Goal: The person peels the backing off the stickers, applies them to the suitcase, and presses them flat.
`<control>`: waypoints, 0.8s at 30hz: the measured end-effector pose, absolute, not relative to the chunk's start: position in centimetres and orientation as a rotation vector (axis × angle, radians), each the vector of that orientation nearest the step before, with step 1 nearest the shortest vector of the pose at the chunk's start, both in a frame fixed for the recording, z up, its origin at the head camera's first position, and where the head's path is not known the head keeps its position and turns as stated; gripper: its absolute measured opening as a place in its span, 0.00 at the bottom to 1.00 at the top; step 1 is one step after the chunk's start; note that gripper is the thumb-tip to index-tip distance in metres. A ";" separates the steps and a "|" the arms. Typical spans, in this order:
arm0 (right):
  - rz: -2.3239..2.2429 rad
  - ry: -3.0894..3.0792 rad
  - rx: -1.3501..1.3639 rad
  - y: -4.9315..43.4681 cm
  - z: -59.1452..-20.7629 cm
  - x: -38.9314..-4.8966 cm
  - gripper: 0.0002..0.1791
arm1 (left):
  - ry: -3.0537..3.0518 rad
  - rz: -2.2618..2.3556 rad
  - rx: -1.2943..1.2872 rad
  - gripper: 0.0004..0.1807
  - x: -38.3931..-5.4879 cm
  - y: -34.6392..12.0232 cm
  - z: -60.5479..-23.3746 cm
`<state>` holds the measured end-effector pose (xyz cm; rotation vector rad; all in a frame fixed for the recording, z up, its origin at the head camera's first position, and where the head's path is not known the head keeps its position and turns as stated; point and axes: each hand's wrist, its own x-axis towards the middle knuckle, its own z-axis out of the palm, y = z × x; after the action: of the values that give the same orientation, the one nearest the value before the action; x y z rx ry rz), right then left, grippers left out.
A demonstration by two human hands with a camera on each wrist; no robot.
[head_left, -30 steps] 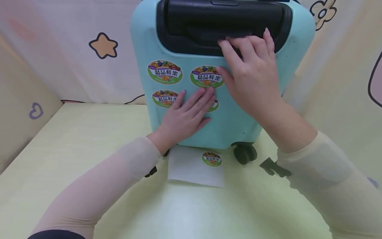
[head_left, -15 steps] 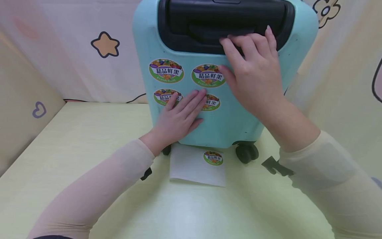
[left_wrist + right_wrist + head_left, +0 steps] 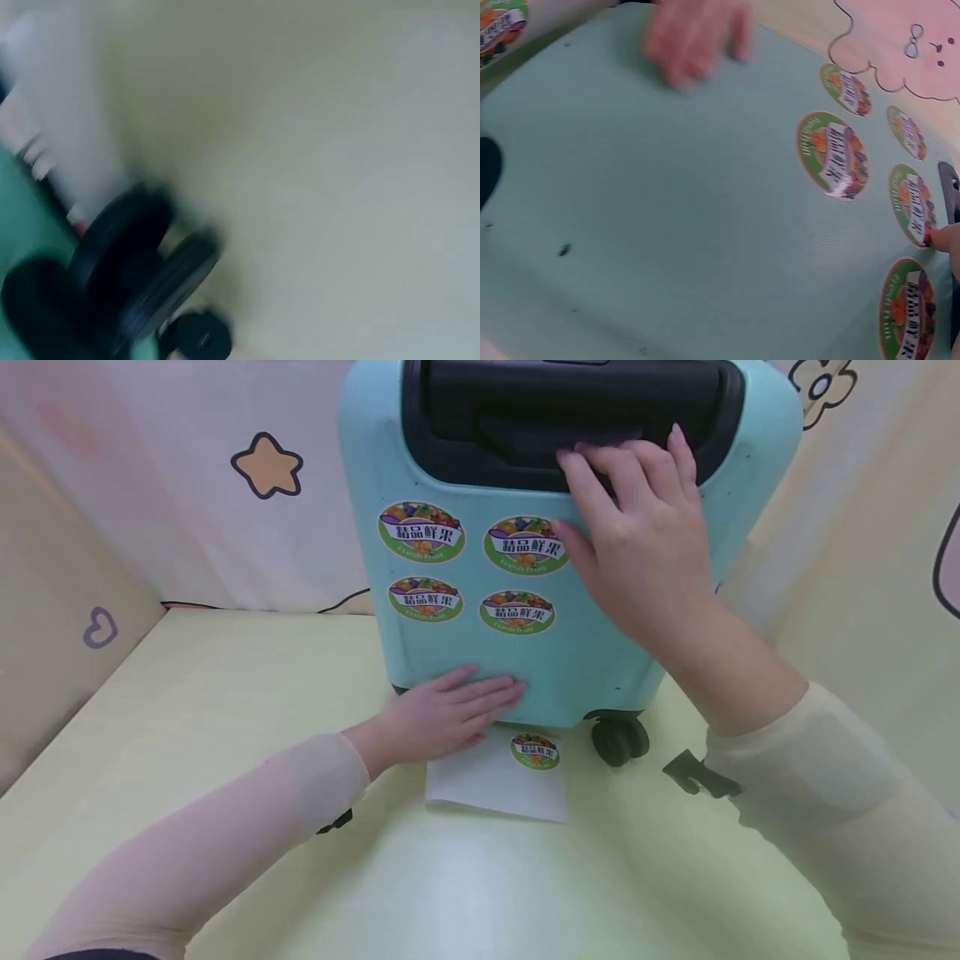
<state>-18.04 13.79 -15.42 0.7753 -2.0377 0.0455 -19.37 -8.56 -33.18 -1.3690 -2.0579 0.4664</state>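
Observation:
A light blue suitcase [image 3: 585, 677] stands upright, its black handle recess [image 3: 487, 468] at the top. My right hand [image 3: 637, 527] grips the recess edge with bent fingers, its thumb tip at the edge of a fruit sticker [image 3: 525, 545]. Three more oval stickers show to the left and below, one of them the lower right sticker [image 3: 517, 612]. In the right wrist view, a further sticker [image 3: 907, 311] lies beyond the thumb, hidden in the head view. My left hand [image 3: 431, 717], fingers straight, is at the suitcase's lower front, blurred in the right wrist view. It holds nothing.
A white backing sheet [image 3: 487, 785] with one sticker [image 3: 536, 751] on it lies partly under the suitcase. A black caster wheel [image 3: 618, 739] stands beside it on the pale yellow tabletop [image 3: 225, 693]. Patterned curtains [image 3: 172, 485] hang behind and at the sides.
My left hand has moved down from the lower stickers to the suitcase's bottom, uncovering both lower stickers. My right hand keeps its hold at the recess.

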 end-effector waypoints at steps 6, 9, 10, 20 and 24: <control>0.267 -1.889 1.006 13.9 -18.0 -16.8 0.22 | -2.248 0.149 -1.460 0.15 -17.1 -6.4 -34.9; 0.438 -1.868 1.214 14.3 -21.7 -15.1 0.13 | -2.438 0.111 -1.327 0.11 -16.3 -5.0 -35.4; 0.464 -1.908 1.260 14.6 -23.2 -14.6 0.11 | -2.502 0.148 -1.278 0.12 -16.1 -4.6 -35.6; 0.380 -2.983 1.080 16.8 -34.3 -12.9 0.12 | -3.063 0.031 -0.899 0.35 -15.6 -3.6 -37.3; 0.341 -3.010 1.089 16.6 -35.7 -12.8 0.13 | -3.112 -0.186 -0.865 0.24 -15.6 -3.5 -36.9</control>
<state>-12.85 16.63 -35.69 1.0892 -3.0099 0.3411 -15.60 -3.50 -36.93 -0.8649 -3.1121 -0.1859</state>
